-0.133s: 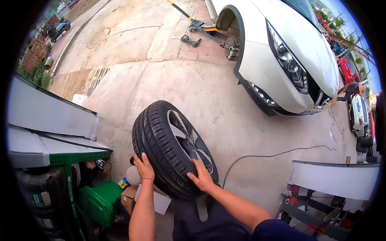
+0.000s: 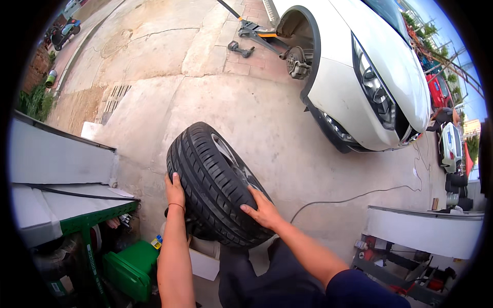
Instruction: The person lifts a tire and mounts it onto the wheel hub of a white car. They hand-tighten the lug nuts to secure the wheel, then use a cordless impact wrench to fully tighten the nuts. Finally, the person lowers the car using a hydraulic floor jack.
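A black car tyre on a silver rim (image 2: 215, 179) stands upright on the concrete just in front of me. My left hand (image 2: 174, 192) lies flat against its tread on the left side. On the tyre's right shoulder, my right hand (image 2: 262, 208) presses with fingers spread. Both hands hold the wheel upright. A white car (image 2: 359, 77) stands at the upper right, its front wheel off and the bare hub (image 2: 298, 64) showing.
A floor jack (image 2: 257, 31) reaches under the car, with a small tool (image 2: 240, 49) beside it. A green-framed bench (image 2: 67, 205) and green bin (image 2: 133, 267) stand at the left. A white counter (image 2: 426, 231) sits at the right. A thin hose (image 2: 354, 197) runs across the concrete.
My hands and the tyre have barely shifted. Nothing else has visibly moved.
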The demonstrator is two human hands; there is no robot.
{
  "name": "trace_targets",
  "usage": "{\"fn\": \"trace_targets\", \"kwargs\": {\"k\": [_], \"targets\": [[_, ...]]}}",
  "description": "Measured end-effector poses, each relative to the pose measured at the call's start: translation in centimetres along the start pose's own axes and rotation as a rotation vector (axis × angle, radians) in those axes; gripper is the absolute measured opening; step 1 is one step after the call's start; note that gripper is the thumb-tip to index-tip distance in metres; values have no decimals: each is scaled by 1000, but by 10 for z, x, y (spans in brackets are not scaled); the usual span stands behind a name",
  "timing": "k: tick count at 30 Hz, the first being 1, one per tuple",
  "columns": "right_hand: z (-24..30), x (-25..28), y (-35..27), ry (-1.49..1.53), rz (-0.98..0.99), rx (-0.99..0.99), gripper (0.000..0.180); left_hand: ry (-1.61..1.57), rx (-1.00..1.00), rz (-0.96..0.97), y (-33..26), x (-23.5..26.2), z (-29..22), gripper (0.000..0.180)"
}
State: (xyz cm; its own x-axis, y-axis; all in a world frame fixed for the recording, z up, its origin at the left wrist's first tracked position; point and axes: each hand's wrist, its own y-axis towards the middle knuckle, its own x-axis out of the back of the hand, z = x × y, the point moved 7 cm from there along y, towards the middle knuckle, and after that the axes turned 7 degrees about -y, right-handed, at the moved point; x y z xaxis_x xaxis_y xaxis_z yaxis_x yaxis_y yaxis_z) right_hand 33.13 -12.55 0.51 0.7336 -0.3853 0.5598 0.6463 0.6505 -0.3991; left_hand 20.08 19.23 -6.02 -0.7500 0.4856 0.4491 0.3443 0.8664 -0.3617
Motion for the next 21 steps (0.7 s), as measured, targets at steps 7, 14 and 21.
{"fn": "trace_targets", "kwargs": {"k": [7,14,21], "targets": [[9,94,226,-172,-201,-263,94,-547,453,353,-8,-131,-1,86],[18,130,435,59,-133,-203,98,-161,-54,287,139,-192,-128,74],[-45,127,472,387,-440,-356,85,291,-437,142,276,-294,-240,82]]}}
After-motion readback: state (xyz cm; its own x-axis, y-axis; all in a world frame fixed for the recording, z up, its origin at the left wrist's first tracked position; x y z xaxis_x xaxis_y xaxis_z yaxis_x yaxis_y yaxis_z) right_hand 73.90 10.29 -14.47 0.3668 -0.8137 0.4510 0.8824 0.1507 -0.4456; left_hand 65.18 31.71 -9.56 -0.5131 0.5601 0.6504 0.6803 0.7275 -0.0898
